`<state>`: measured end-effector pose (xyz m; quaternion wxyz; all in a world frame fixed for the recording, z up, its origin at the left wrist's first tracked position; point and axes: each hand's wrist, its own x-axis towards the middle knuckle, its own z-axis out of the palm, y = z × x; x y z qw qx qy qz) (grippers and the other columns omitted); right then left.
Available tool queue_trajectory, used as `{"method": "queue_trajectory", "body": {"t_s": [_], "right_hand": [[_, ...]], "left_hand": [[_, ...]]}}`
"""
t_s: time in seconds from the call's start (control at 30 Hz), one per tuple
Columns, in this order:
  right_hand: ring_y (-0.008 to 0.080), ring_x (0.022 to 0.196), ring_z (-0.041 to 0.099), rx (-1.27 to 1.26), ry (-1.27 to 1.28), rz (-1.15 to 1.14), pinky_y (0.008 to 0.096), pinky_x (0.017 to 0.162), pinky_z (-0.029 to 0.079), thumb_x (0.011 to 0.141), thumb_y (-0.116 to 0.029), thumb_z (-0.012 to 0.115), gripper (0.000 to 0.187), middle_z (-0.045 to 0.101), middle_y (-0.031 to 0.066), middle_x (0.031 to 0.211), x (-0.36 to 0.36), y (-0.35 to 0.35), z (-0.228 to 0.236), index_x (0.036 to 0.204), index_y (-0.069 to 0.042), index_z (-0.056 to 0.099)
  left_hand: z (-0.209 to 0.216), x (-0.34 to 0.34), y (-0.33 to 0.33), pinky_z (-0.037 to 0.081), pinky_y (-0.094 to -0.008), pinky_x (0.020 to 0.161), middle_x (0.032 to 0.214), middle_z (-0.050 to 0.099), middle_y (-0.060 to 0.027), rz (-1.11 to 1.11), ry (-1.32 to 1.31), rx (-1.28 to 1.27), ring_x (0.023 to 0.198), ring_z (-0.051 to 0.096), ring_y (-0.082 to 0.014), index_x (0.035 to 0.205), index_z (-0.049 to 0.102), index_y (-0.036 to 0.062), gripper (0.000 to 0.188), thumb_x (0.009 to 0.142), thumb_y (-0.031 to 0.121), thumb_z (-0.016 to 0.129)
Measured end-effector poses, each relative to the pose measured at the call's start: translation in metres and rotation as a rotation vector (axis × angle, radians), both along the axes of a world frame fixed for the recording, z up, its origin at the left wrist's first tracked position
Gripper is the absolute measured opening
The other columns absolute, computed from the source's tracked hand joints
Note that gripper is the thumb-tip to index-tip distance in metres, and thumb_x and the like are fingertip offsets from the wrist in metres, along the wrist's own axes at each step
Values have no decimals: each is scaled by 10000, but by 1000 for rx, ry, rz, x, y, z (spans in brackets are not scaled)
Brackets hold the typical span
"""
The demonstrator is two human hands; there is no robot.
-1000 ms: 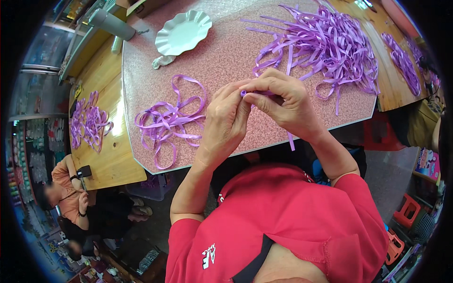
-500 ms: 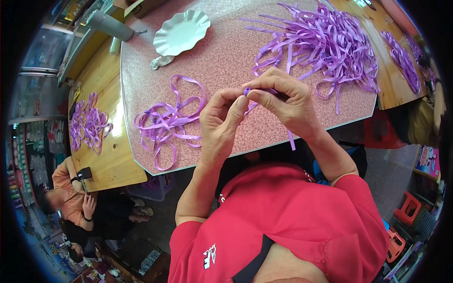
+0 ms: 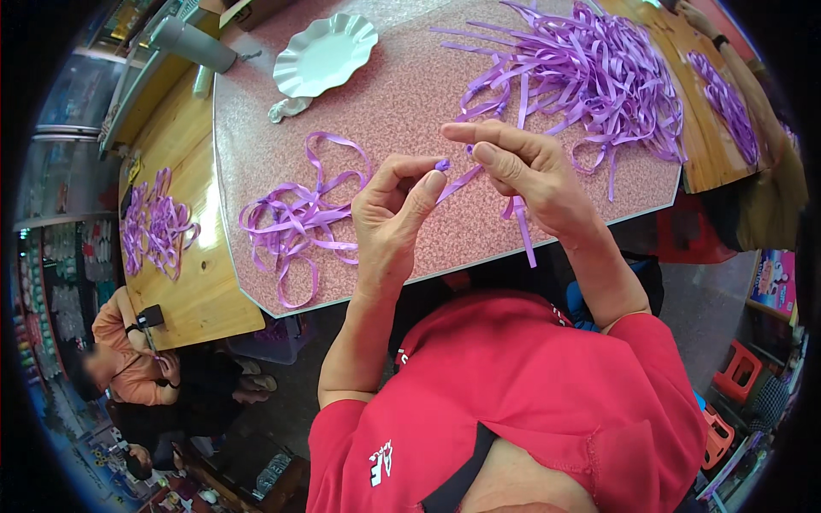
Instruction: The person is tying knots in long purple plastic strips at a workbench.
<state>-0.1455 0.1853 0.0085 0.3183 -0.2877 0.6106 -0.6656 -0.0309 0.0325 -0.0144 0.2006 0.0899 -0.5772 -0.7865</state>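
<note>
Over the table's near edge, my left hand pinches a small purple ribbon knot between thumb and forefinger. From there a strip of purple ribbon runs across to my right hand. The right forefinger points out to the left, and a tiny purple end shows near the thumb tip. The other right fingers curl round the ribbon, though the palm hides much of it. Below that hand hangs a loose ribbon tail.
Looped purple ribbons lie left of my hands, and a big ribbon heap lies at the right. Farther back are a white scalloped plate and a grey tumbler. One person sits at left; another's arm reaches in at right.
My hands, together at the knot before, have come slightly apart. The right forefinger has straightened, while the left keeps the knot. Another person's arm has appeared at the far right.
</note>
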Motion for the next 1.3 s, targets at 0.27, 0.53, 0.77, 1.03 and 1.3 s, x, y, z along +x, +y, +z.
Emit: {"method": "queue_trajectory", "body": {"t_s": [0.27,0.53,0.77,1.03,1.3], "right_hand": [[28,556,386,-221,-457,-3,182,492,303,950,-152,662,176,584,-27,792,1,-4,-12,1065,-18,666],[29,574,416,-233,-519,14,184,490,320,946,-167,671,201,628,-7,817,3,-8,-17,1070,-9,676],[29,584,454,-289,-566,53,188,493,353,945,-172,678,221,649,2,823,4,-8,-20,1080,3,682],[71,673,571,-76,16,-134,217,556,453,924,-83,679,133,661,11,840,12,-7,-9,1015,11,700],[128,845,627,-146,729,-277,257,687,501,864,25,710,126,667,64,955,15,-12,-11,989,7,699]], "left_hand": [[-2,3,-6,415,-190,711,904,600,22,-50,20,46,819,540,-38,1027,689,3,129,920,72,695],[3,2,-4,414,-186,691,881,601,22,-41,-7,28,789,541,-35,1012,694,3,118,916,71,701],[5,1,-2,405,-178,668,884,589,22,-30,10,-77,768,529,-27,1011,684,-5,105,920,48,687],[11,1,0,395,-168,633,857,562,23,-29,-25,-177,748,508,-13,970,663,-17,64,918,18,677],[9,0,2,366,-190,562,792,546,-7,103,-2,-425,670,482,-36,922,663,-16,56,885,1,702]]}}
